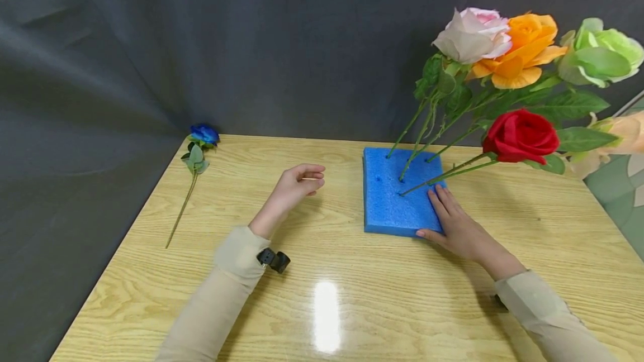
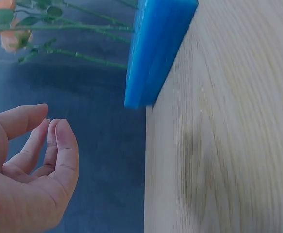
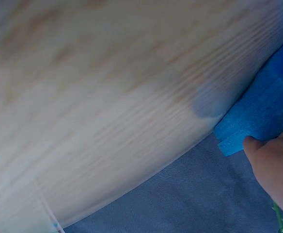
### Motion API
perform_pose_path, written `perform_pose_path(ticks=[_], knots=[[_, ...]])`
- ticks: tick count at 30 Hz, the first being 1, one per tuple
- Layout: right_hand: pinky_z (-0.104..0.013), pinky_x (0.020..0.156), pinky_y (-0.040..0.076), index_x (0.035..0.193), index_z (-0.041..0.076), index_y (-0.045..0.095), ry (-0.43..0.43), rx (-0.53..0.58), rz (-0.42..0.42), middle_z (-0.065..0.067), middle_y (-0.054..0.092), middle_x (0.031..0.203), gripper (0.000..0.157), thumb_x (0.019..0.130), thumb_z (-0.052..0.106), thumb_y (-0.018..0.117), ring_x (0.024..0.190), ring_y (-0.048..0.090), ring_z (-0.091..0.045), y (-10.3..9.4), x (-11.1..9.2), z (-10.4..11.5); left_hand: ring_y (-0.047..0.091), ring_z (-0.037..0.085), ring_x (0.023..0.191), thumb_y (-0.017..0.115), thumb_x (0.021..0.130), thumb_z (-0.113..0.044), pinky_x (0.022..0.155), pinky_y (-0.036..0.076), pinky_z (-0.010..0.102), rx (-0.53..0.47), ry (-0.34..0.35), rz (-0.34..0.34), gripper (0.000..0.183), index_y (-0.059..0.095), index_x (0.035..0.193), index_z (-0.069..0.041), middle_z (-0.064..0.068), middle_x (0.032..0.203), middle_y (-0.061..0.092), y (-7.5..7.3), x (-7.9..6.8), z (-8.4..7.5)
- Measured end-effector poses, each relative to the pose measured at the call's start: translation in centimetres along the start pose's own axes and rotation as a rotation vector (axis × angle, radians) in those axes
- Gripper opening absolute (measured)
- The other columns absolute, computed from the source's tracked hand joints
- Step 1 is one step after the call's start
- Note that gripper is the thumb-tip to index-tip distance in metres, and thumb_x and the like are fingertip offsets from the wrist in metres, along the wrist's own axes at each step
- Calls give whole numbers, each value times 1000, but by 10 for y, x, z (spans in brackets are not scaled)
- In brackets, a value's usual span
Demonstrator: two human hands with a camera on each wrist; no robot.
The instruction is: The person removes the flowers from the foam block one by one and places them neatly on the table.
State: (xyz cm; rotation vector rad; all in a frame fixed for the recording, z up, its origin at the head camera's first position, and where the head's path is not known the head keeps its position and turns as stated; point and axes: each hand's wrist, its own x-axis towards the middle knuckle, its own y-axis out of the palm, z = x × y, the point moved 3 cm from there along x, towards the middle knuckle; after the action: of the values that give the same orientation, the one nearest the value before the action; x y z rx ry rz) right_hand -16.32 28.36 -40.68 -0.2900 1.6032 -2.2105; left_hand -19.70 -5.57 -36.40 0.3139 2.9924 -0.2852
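In the head view, the left hand (image 1: 294, 184) hovers over the counter (image 1: 352, 278), fingers loosely curved. A blue rose (image 1: 203, 134) lies to its left. The right hand (image 1: 457, 230) rests spread wide on the near right corner of a blue block (image 1: 402, 215); a red rose (image 1: 522, 136) and other flowers lean from the block beyond that hand.

In the left wrist view, a narrow gap separates thumb from fingertips, well apart from the block.

In the right wrist view, the thumb touches the block's side; the fingers are cut off.
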Motion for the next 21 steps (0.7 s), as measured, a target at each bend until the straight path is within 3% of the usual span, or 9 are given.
perform_pose_path(ticks=[6, 15, 21], knots=[[-64, 111, 23, 151, -6, 9, 1, -8, 1, -31, 4, 157, 96, 90, 50, 58, 146, 3, -46, 0, 0, -1, 60, 28, 110, 58, 95, -9, 88, 54, 33, 5, 33, 53, 37, 55, 131, -1, 22, 128, 57, 27, 6, -4], [-64, 111, 23, 151, -6, 9, -1, -5, 4, -31, 3, 157, 96, 90, 50, 58, 146, 3, -46, -1, 0, 0, 58, 33, 114, 57, 94, -4, 94, 53, 41, -24, 105, 129, 37, 54, 131, 1, 22, 128, 57, 68, 15, -7], [-65, 110, 24, 151, -6, 9, 5, -11, 5, -31, 4, 157, 96, 90, 51, 58, 146, 4, -46, -1, 0, 1, 57, 32, 115, 60, 92, -3, 93, 53, 36, -41, 99, 121, 38, 56, 130, -3, 18, 127, 59, 92, 20, -10]])
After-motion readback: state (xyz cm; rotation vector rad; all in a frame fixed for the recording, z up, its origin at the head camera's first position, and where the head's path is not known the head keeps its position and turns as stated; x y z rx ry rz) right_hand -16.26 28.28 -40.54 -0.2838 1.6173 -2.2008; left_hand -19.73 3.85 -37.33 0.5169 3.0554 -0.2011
